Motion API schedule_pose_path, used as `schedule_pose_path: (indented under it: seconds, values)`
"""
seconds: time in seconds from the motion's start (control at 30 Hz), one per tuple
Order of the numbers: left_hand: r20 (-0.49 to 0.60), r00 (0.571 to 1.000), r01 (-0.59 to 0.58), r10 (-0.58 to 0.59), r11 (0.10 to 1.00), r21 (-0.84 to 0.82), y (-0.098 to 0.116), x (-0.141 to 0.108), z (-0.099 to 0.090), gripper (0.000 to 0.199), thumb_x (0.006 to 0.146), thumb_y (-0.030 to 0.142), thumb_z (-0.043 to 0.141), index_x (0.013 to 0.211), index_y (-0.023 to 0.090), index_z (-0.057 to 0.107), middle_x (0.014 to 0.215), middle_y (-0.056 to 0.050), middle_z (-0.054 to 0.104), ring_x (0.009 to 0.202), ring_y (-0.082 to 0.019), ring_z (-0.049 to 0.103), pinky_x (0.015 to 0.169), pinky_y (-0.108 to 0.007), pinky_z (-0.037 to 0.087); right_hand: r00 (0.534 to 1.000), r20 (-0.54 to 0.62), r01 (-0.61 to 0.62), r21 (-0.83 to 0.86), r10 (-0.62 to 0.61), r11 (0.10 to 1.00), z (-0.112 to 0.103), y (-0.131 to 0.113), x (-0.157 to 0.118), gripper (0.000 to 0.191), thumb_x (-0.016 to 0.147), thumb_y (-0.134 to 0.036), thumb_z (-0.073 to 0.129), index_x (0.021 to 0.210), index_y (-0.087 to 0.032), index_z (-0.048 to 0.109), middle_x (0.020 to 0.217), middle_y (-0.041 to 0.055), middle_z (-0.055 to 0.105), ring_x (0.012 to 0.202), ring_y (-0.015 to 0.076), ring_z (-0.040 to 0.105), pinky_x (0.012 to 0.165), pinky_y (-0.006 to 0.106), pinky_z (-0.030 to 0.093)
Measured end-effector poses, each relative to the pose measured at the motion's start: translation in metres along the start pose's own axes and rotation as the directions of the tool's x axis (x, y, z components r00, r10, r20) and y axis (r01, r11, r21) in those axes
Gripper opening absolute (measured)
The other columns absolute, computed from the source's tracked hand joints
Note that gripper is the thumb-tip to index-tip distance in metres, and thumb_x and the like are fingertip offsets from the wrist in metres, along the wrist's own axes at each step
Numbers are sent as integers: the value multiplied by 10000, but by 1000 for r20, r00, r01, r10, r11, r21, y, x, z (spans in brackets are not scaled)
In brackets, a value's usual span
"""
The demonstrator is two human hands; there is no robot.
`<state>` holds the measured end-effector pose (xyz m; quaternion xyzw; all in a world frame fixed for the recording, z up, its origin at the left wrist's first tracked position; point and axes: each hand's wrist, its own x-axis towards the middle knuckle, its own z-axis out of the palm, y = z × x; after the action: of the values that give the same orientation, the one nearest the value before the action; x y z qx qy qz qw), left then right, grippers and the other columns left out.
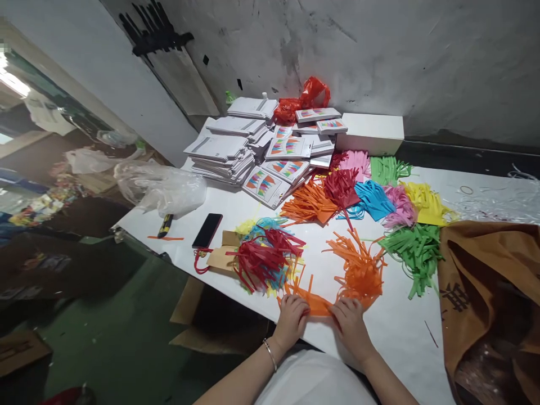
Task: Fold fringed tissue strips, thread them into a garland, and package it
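Near the table's front edge, an orange fringed paper strip [317,305] stretches between my two hands. My left hand [292,319] pinches its left end, fingers curled together. Its right end is held by my right hand [350,323], with the fingers bent over the edge. Just beyond my right hand lies a loose orange fringe pile [360,273]. Red fringe [264,256] rests over blue and yellow fringe on an open cardboard box [223,259], to the left beyond my left hand.
Behind are stacked white packets [225,147], printed cards [265,185], a white box [372,134] and coloured fringe bundles [373,199]. A phone [207,230], cutter [165,225] and clear plastic bag [169,188] lie left. A brown bag [472,264] is at right.
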<state>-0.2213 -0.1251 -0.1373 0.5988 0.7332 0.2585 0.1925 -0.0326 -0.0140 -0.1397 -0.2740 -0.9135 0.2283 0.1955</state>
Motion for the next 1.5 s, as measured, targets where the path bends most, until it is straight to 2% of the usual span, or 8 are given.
schedule_pose_path:
  seconds: [0.2,0.33,0.57,0.97,1.13,1.27,1.37,1.5]
  values:
    - [60,994,-91,89,996,21,-8,-7,1,213,762,113,582,909,242,669,1033,-9,697,1063,-234,530,1096,-492,234,996,7,87,39,-87,995,4,-3,-17,212,906,-144,437,916,-241,625,967,24,695,1017,221,572,988,423,279]
    - [106,994,-46,33,991,124,-3,-2,1,151,843,150,576,893,247,680,1016,-1,692,1033,-211,550,1070,-462,278,999,-14,-30,16,30,999,4,1,-15,239,957,-180,401,943,-230,634,902,33,693,930,223,576,908,411,315]
    - [27,981,177,-194,938,298,18,21,6,224,894,180,505,771,184,692,885,-80,655,894,-265,563,855,-480,392,967,-64,-251,-77,247,965,13,0,8,374,995,-267,380,674,-214,563,671,19,620,711,212,543,747,373,317]
    - [40,974,186,-224,883,430,17,40,5,295,886,270,508,717,193,737,810,-128,696,875,-300,578,845,-487,370,938,-213,-316,-207,272,926,13,7,19,243,957,-302,456,788,-220,611,832,109,635,851,296,543,799,491,350]
    - [51,977,165,-206,891,424,14,39,7,269,865,263,526,714,189,736,802,-124,694,867,-296,585,821,-464,384,980,-181,-120,-176,87,977,14,5,10,220,952,-200,427,1036,-183,630,1144,148,636,1116,305,527,991,540,287]
    - [23,977,184,-211,894,408,12,43,2,277,865,254,523,672,182,710,771,-117,682,836,-296,589,785,-455,392,991,-56,113,-121,-121,986,23,0,-3,230,927,-145,460,1026,-235,648,1039,52,689,1060,227,577,1065,443,279]
    - [-44,971,233,-236,887,397,6,46,-12,233,868,192,494,760,169,699,832,-120,676,843,-299,588,792,-465,391,991,-55,116,-126,-124,985,31,2,-8,263,906,-75,445,997,-213,649,963,54,693,972,230,594,1049,456,276]
    - [-91,980,199,-178,907,370,5,39,-27,256,879,144,480,1074,181,643,1159,-123,626,1087,-305,535,953,-487,331,995,-52,81,-124,-88,989,35,4,-6,253,904,-57,442,929,-209,642,912,50,679,913,221,588,1022,451,288]
